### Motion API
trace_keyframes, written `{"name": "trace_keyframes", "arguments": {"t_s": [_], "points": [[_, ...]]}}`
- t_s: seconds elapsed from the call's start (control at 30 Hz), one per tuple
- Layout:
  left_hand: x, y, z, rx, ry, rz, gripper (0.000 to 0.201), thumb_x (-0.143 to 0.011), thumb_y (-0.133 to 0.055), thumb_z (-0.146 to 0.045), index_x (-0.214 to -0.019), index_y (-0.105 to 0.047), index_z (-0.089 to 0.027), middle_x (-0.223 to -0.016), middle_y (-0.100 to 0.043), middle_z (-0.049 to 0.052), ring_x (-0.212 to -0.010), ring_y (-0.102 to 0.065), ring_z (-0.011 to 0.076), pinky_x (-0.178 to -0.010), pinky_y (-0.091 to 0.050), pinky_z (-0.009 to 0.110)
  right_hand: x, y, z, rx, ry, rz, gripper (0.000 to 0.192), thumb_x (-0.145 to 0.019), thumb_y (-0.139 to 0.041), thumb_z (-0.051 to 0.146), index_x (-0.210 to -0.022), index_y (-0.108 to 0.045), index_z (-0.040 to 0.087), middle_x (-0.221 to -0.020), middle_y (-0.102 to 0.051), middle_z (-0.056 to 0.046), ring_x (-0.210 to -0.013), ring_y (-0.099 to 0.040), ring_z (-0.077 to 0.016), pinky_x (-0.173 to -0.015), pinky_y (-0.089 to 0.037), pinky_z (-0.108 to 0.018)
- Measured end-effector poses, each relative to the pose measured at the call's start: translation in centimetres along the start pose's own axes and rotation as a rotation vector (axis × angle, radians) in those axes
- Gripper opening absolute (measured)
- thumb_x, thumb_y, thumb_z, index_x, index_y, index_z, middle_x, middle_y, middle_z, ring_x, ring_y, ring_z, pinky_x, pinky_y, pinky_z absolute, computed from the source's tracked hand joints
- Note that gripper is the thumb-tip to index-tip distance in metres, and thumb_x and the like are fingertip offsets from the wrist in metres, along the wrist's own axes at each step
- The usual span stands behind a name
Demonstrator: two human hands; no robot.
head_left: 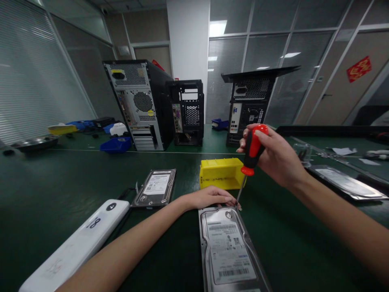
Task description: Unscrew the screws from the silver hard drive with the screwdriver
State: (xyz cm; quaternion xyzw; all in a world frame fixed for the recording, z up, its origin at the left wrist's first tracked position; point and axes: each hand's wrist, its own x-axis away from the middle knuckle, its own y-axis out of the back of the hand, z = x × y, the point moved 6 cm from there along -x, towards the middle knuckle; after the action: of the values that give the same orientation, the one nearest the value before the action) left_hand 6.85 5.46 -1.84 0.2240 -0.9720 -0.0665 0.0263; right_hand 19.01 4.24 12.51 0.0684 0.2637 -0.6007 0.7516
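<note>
A silver hard drive with a white label lies flat on the green mat in front of me. My left hand rests on its far edge, fingers near the top right corner. My right hand grips the red-and-black handle of a screwdriver. Its thin shaft slants down to that same corner of the drive, right by my left fingertips. A second hard drive lies further left.
A yellow parts bin stands just behind the near drive. A white device marked 18 lies at the left. Three computer towers stand at the back, with blue bins and a metal dish to their left. A metal panel lies at right.
</note>
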Motion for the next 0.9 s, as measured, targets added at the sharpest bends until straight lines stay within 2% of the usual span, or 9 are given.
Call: {"name": "trace_keyframes", "arguments": {"t_s": [0.1, 0.2, 0.3, 0.4, 0.53, 0.67, 0.77, 0.83, 0.9], "points": [[0.0, 0.0, 0.0, -0.008, -0.005, 0.013, 0.031, -0.091, -0.052, -0.038, -0.103, -0.067, -0.014, -0.114, -0.066, 0.009, -0.106, -0.059, 0.0188, -0.096, -0.040, 0.033, 0.0, -0.1, 0.0, 0.005, 0.021, -0.018, 0.018, -0.076, -0.069, 0.024, -0.089, -0.057, 0.025, -0.080, -0.060, 0.004, -0.067, -0.058, -0.0098, -0.067, -0.053, -0.024], [0.0, 0.0, 0.1, -0.003, 0.008, 0.010, 0.032, -0.091, -0.053, -0.039, -0.104, -0.067, -0.014, -0.114, -0.066, 0.008, -0.104, -0.060, 0.0181, -0.095, -0.041, 0.031, 0.0, -0.4, 0.0, -0.019, 0.015, 0.013, 0.023, -0.075, -0.070, 0.023, -0.088, -0.052, 0.027, -0.067, -0.055, 0.007, -0.054, -0.051, -0.0084, -0.057, -0.048, -0.022], [0.0, 0.0, 0.2, 0.000, 0.028, -0.013, 0.033, -0.090, -0.054, -0.040, -0.104, -0.068, -0.014, -0.114, -0.066, 0.008, -0.103, -0.059, 0.0176, -0.094, -0.041, 0.030, 0.0, -0.6, 0.0, -0.064, 0.003, 0.058, 0.011, -0.085, -0.057, 0.034, -0.091, -0.056, 0.026, -0.069, -0.054, 0.004, -0.055, -0.049, -0.0101, -0.057, -0.048, -0.025], [0.0, 0.0, 0.2, 0.004, 0.044, -0.033, 0.032, -0.089, -0.055, -0.040, -0.103, -0.068, -0.014, -0.113, -0.066, 0.008, -0.101, -0.060, 0.0175, -0.093, -0.041, 0.029, 0.0, -0.6, -0.1, -0.071, -0.007, 0.083, 0.025, -0.090, -0.044, 0.038, -0.101, -0.061, 0.024, -0.080, -0.057, -0.001, -0.065, -0.055, -0.0123, -0.067, -0.051, -0.028], [0.0, 0.1, 0.2, -0.008, 0.044, -0.036, 0.032, -0.089, -0.056, -0.039, -0.105, -0.068, -0.014, -0.113, -0.066, 0.007, -0.100, -0.060, 0.0172, -0.092, -0.042, 0.030, 0.0, -0.3, -0.2, -0.024, -0.013, 0.056, 0.017, -0.084, -0.057, 0.033, -0.097, -0.062, 0.022, -0.087, -0.057, 0.000, -0.072, -0.059, -0.0114, -0.073, -0.052, -0.026], [0.0, 0.2, 0.2, -0.052, 0.032, -0.023, 0.033, -0.090, -0.054, -0.039, -0.108, -0.068, -0.015, -0.112, -0.066, 0.007, -0.101, -0.059, 0.0174, -0.093, -0.041, 0.030, 0.1, -0.4, 0.0, -0.022, 0.008, 0.046, 0.014, -0.081, -0.064, 0.025, -0.092, -0.054, 0.025, -0.076, -0.057, 0.004, -0.059, -0.055, -0.0088, -0.062, -0.050, -0.024], [0.1, 0.2, 0.2, -0.060, 0.028, -0.016, 0.032, -0.090, -0.054, -0.039, -0.108, -0.068, -0.016, -0.112, -0.066, 0.006, -0.102, -0.059, 0.0177, -0.094, -0.041, 0.030, 0.2, -0.9, 0.2, -0.051, 0.011, 0.105, 0.010, -0.088, -0.055, 0.033, -0.092, -0.053, 0.025, -0.067, -0.053, 0.005, -0.050, -0.046, -0.0079, -0.056, -0.046, -0.024], [0.1, 0.3, 0.1, -0.065, 0.032, -0.025, 0.031, -0.091, -0.053, -0.037, -0.107, -0.068, -0.016, -0.111, -0.067, 0.006, -0.101, -0.059, 0.0173, -0.093, -0.041, 0.029, 0.4, -1.2, 0.4, -0.072, 0.011, 0.121, 0.022, -0.092, -0.042, 0.040, -0.095, -0.056, 0.023, -0.071, -0.054, 0.001, -0.054, -0.049, -0.0100, -0.058, -0.047, -0.026], [0.1, 0.2, 0.0, -0.061, 0.034, -0.035, 0.029, -0.091, -0.053, -0.035, -0.106, -0.068, -0.016, -0.109, -0.067, 0.006, -0.100, -0.060, 0.0169, -0.092, -0.042, 0.029, 0.5, -1.3, 0.4, -0.075, -0.003, 0.124, 0.029, -0.093, -0.038, 0.040, -0.100, -0.059, 0.021, -0.077, -0.055, -0.002, -0.061, -0.053, -0.0122, -0.062, -0.049, -0.028]]}}
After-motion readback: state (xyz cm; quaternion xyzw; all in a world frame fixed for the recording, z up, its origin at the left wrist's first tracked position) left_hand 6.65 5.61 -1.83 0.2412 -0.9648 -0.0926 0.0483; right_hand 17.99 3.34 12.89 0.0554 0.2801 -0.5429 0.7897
